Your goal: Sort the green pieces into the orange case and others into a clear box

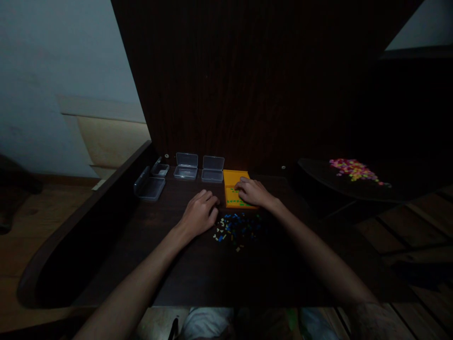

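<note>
My right hand [253, 191] reaches over an open yellow box [236, 177] at the back of the dark desk. Its fingers are bent in a pinch above the box's lower half; whatever is between them is too small to make out. Small green pieces [233, 201] lie in rows inside that half. My left hand [200, 213] rests palm down on the desktop, left of the box, fingers loosely bent and thumb apart, with nothing visible in it. Just in front of the box and between my forearms spreads a loose pile of tiny blue, pale yellow and dark pieces [236, 229].
Several clear plastic boxes with raised lids, among them one clear box [212, 175] beside the yellow one, line the back left. A dark raised side panel [88, 217] bounds the desk's left. On a dark surface at right lies a heap of pink and yellow bits [356, 170].
</note>
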{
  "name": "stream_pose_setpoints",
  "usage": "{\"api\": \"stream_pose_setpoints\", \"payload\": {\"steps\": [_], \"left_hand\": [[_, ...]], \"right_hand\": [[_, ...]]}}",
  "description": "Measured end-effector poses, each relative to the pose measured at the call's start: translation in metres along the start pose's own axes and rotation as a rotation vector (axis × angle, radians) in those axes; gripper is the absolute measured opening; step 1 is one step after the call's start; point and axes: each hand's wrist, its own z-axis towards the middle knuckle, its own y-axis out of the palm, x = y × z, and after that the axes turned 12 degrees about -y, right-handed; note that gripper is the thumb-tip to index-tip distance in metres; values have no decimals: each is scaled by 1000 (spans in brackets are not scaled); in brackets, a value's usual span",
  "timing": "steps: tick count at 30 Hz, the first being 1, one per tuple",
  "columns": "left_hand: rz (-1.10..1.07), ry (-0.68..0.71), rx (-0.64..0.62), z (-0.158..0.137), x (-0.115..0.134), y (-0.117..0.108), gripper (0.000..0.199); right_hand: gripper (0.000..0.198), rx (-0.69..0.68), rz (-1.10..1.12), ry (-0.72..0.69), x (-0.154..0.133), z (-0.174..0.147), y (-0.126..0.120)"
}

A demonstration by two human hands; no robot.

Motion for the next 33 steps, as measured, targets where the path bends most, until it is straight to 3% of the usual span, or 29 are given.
{"api": "stream_pose_setpoints", "payload": {"steps": [7, 14, 24, 33], "left_hand": [[-114, 114, -110, -1, 2, 2, 17], [-156, 239, -341, -8, 13, 6, 17], [-45, 258, -400, -13, 13, 23, 16], [-55, 242, -396, -14, 16, 24, 14]], "right_hand": [[24, 144, 158, -112, 5, -41, 6], [22, 118, 348, -319, -20, -90, 20], [21, 21, 249, -203, -34, -97, 18], [18, -56, 223, -213, -30, -92, 11]]}}
